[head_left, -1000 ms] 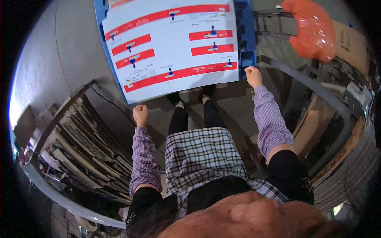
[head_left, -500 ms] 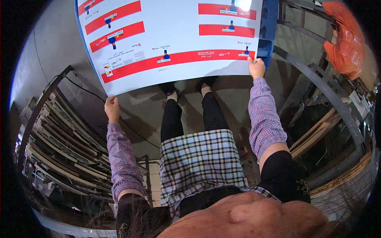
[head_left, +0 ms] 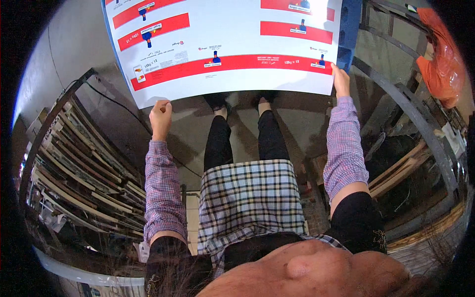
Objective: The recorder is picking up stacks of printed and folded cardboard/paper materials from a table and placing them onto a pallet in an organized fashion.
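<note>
A large white printed sheet (head_left: 232,81) with red bands and small blue figures lies at the top of the view, its near edge bowed slightly. My left hand (head_left: 161,120) is closed at that near edge, a little in from the left corner, fingers curled and fingertips against the paper. At the right edge, just above the near right corner, my right hand (head_left: 341,81) pinches the sheet, its fingers pointing away from me. Blue support (head_left: 348,39) shows along the sheet's right side; what lies beneath the sheet is hidden.
On the left stands a dark metal rack (head_left: 54,116) holding several stacked boards (head_left: 84,163). Another metal frame (head_left: 420,128) with wooden boards curves along the right. A person in orange (head_left: 440,64) is at the far right. My feet stand on the grey floor (head_left: 193,133).
My left hand has moved rightward along the near edge from the corner. My right hand has shifted right, its fingers now at the side edge. The sheet appears slightly farther right and higher in view.
</note>
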A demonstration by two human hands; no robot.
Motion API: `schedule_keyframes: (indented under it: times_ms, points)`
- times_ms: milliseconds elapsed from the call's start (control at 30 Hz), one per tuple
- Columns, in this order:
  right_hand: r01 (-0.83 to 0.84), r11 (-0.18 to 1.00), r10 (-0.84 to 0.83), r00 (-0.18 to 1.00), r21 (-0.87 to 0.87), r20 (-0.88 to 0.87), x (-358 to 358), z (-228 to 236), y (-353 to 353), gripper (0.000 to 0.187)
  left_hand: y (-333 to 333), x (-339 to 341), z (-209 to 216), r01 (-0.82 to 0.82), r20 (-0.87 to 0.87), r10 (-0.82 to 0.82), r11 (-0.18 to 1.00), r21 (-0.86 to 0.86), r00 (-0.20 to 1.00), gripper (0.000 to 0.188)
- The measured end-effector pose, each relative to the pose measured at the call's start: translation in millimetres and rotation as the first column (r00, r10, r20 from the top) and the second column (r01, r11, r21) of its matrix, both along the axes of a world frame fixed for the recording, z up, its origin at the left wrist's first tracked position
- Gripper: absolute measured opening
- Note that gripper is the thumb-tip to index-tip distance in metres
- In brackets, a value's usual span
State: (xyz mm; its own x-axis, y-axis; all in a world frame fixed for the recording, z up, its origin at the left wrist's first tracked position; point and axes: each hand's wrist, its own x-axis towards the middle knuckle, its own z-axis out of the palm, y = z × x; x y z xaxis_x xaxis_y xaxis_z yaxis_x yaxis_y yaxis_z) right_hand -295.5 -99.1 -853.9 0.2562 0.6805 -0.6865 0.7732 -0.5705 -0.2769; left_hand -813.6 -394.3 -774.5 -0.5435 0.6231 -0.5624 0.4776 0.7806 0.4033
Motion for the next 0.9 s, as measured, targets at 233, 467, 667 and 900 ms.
schedule_keyframes:
  times_ms: [233, 467, 667, 900]
  points:
    - [0.205, 0.927, -0.362, 0.705, -0.314, -0.610, -12.2, 60.8, 6.4, 0.034, 16.6, 43.6, 4.9, 0.335, -0.202, -0.351, 0.936, -0.109, 0.914, 0.037]
    - [0.177, 0.982, -0.184, 0.808, -0.069, -0.559, -75.3, 232.4, 25.5, 0.039, 67.4, 76.5, 15.0, 0.677, -0.377, -0.638, 0.735, -0.040, 0.671, 0.063]
    - [-0.834, 0.499, 0.778, 0.550, 0.234, 0.302, -74.7, 183.0, 15.8, 0.041, 129.9, 67.9, 57.8, 0.914, -0.276, -0.938, 0.290, -0.284, 0.212, 0.030]
    - [-0.873, 0.154, 0.938, 0.277, 0.462, 0.211, -177.1, 129.4, -47.1, 0.069, 167.7, 80.3, 99.0, 0.890, -0.421, -0.872, -0.036, -0.454, -0.250, 0.016]
